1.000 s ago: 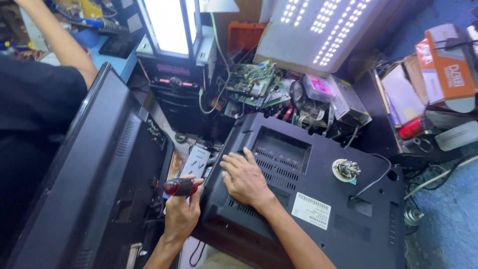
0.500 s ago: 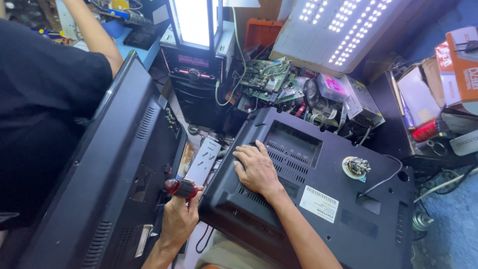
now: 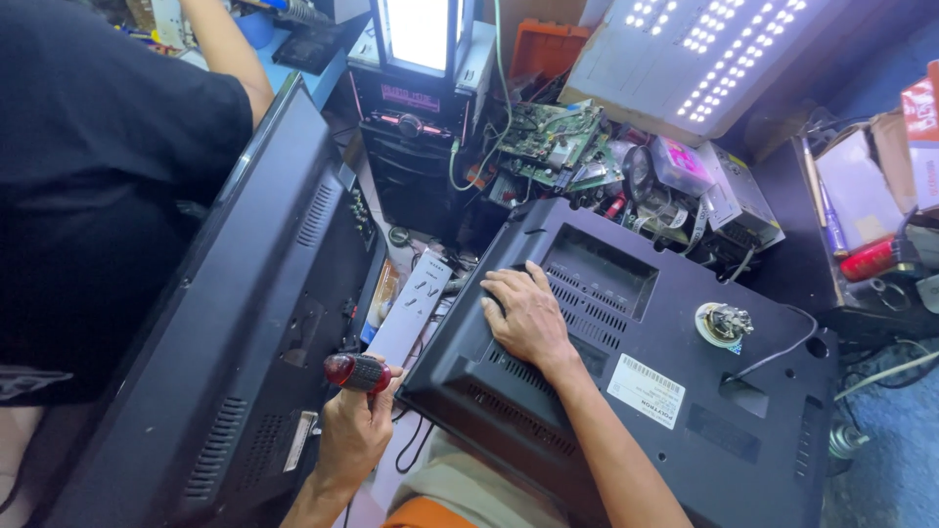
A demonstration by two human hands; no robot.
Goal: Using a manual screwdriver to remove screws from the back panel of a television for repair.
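A black television back cover (image 3: 675,391) lies across my lap, vents and a white label facing up. My right hand (image 3: 526,315) rests flat on its upper left part, fingers spread near the vent slots. My left hand (image 3: 354,430) grips a screwdriver by its dark red handle (image 3: 356,372), just left of the cover's lower left corner. The screwdriver's shaft is hidden behind the cover's edge. A round metal connector (image 3: 722,323) with a cable sits on the cover to the right.
Another person in a black shirt (image 3: 88,186) works at the left behind a large flat black screen (image 3: 245,332). A white power strip (image 3: 411,308) lies between the two sets. Circuit boards (image 3: 553,137), an LED panel (image 3: 704,54) and boxes (image 3: 871,186) crowd the back.
The view has shifted, so everything sits lower and further right in the picture. Both hands keep their places on the cover and the screwdriver.
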